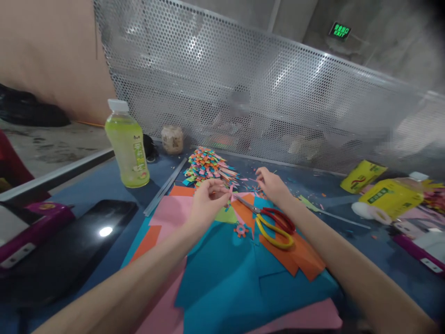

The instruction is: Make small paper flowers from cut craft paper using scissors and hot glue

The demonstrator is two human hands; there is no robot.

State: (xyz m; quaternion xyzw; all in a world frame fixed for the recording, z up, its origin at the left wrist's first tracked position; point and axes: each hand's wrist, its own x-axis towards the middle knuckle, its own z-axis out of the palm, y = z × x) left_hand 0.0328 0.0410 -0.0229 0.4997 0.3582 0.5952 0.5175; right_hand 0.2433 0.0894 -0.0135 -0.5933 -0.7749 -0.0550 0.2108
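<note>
My left hand (212, 197) is closed in a pinch on a small pink paper strip (231, 190), held just above the paper sheets. Farther right, my right hand (273, 185) hovers over the blue tabletop with its fingers curled together; whatever they hold, if anything, is too small to make out. Between my forearms, scissors (274, 222) with red and yellow handles lie on blue paper (222, 273) and orange paper (306, 255). A small gear-shaped orange and blue paper piece (240, 230) is left of them. Pink paper (170, 215) lies beneath my left arm.
A heap of colourful paper strips (208, 164) stands behind my left hand. To the left are a green drink bottle (127, 148), a clear ruler-like strip (167, 185), a jar (172, 139) and a phone (76, 241). Yellow bottle (392, 197) at right; perforated metal screen (243, 88) behind.
</note>
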